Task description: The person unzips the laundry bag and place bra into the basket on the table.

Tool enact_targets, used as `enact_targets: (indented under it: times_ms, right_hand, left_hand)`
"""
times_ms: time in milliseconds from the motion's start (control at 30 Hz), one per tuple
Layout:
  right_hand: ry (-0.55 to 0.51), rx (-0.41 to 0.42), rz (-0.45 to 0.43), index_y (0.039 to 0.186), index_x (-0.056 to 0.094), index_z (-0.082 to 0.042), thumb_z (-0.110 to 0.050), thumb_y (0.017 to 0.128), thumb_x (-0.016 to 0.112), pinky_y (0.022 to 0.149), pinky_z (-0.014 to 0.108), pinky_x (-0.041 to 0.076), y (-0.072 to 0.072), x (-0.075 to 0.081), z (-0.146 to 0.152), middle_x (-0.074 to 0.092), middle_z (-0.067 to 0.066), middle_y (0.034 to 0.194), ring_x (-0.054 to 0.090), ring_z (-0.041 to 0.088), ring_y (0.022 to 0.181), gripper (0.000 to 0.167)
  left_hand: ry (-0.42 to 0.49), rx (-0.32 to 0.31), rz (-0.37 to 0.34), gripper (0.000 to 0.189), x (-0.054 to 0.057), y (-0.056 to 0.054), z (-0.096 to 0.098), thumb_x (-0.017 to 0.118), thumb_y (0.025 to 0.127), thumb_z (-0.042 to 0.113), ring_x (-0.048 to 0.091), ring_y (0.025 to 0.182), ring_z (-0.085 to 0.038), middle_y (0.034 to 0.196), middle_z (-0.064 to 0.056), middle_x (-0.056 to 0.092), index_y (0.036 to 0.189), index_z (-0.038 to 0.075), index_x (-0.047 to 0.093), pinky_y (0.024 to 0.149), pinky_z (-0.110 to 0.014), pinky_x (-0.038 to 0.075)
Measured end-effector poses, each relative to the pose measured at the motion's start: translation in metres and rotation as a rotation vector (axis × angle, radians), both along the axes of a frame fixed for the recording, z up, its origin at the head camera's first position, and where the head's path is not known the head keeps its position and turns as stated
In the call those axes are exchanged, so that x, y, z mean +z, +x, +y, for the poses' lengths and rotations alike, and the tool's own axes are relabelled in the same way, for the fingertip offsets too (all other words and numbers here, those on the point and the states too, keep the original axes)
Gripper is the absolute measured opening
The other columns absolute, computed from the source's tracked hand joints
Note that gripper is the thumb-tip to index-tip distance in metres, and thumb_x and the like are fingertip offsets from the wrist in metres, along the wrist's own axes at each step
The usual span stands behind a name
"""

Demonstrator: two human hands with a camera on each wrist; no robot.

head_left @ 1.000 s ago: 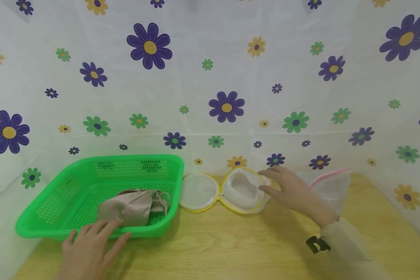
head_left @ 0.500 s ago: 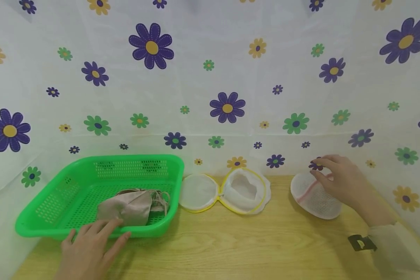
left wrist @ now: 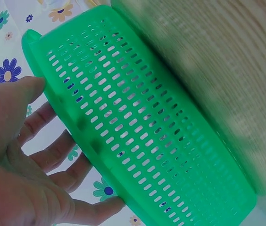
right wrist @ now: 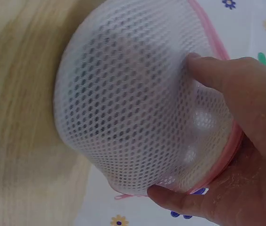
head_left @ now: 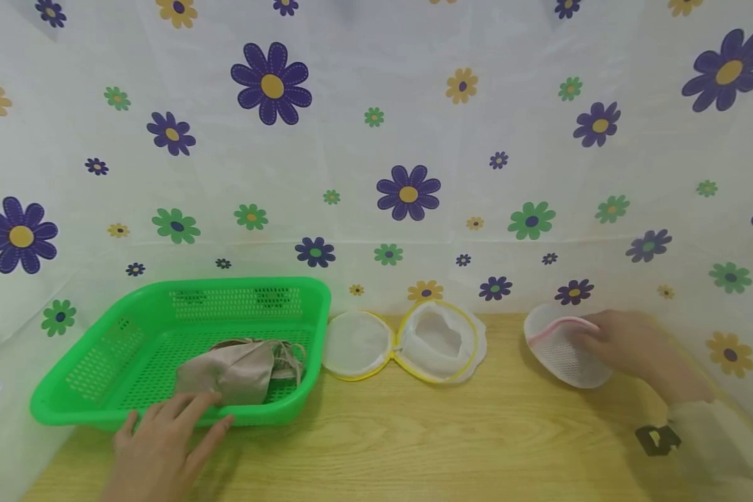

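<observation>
My left hand (head_left: pixel 160 443) rests on the near rim of a green plastic basket (head_left: pixel 257 416), fingers over the edge and thumb spread apart. Inside the basket, just beyond those fingertips, lies a bundle of pinkish-beige satiny fabric (head_left: pixel 232 373) with thin straps. At the right of the table, my right hand (head_left: pixel 630 348) holds a white mesh laundry bag (head_left: pixel 561 359) by its pink-trimmed edge. The right wrist view shows the thumb pressed on the honeycomb mesh (right wrist: pixel 123 94) and a finger at its lower edge. Whether the bag contains anything is unclear.
A white, round mesh case with yellow zip edging lies unfolded at the table's back, its flat half (head_left: pixel 356 345) beside the basket and its deeper half (head_left: pixel 436 341) to the right. Behind the wooden table (head_left: pixel 414 439) hangs a flower-printed sheet (head_left: pixel 351 153).
My right hand has moved right from the yellow-edged case to the mesh bag and now grips its pink edge. The bag has tilted slightly. My left hand has stayed on the basket rim.
</observation>
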State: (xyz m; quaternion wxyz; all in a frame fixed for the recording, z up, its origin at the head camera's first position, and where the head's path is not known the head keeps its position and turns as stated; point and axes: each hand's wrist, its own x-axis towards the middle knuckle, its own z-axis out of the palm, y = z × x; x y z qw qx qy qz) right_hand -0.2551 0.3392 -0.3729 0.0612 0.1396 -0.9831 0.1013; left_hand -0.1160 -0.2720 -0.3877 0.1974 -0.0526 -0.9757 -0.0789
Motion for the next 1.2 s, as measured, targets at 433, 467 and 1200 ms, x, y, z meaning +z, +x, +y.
enact_targets:
  times_ms: [433, 467, 1200]
  right_hand:
    - [0.098, -0.076, -0.103, 0.066, 0.046, -0.015, -0.042, 0.095, 0.064, 0.056, 0.031, 0.035, 0.006, -0.008, -0.007, 0.048, -0.002, 0.063, 0.045, 0.015, 0.06, 0.044]
    - [0.116, -0.075, -0.096, 0.066, 0.046, -0.016, -0.042, 0.095, 0.064, 0.056, 0.031, 0.034, 0.007, -0.009, -0.009, 0.048, -0.002, 0.063, 0.045, 0.015, 0.06, 0.043]
    - [0.177, 0.021, -0.025, 0.064, 0.047, -0.021, -0.04, 0.085, 0.077, 0.054, 0.033, 0.035, 0.048, -0.016, -0.045, 0.046, -0.007, 0.063, 0.041, 0.013, 0.059, 0.041]
  left_hand:
    - [0.005, -0.021, 0.151, 0.028, -0.002, -0.002, 0.003, 0.079, 0.087, 0.037, 0.067, 0.1, -0.046, 0.106, -0.009, 0.07, 0.108, 0.023, 0.069, 0.079, -0.082, 0.043]
    - [0.007, -0.021, 0.149, 0.028, -0.002, -0.002, 0.003, 0.08, 0.087, 0.037, 0.067, 0.099, -0.047, 0.106, -0.009, 0.07, 0.108, 0.023, 0.069, 0.079, -0.083, 0.043]
    - [0.003, -0.002, 0.106, 0.03, -0.004, 0.0, 0.002, 0.078, 0.088, 0.041, 0.066, 0.095, -0.046, 0.108, -0.01, 0.07, 0.111, 0.023, 0.07, 0.075, -0.079, 0.046]
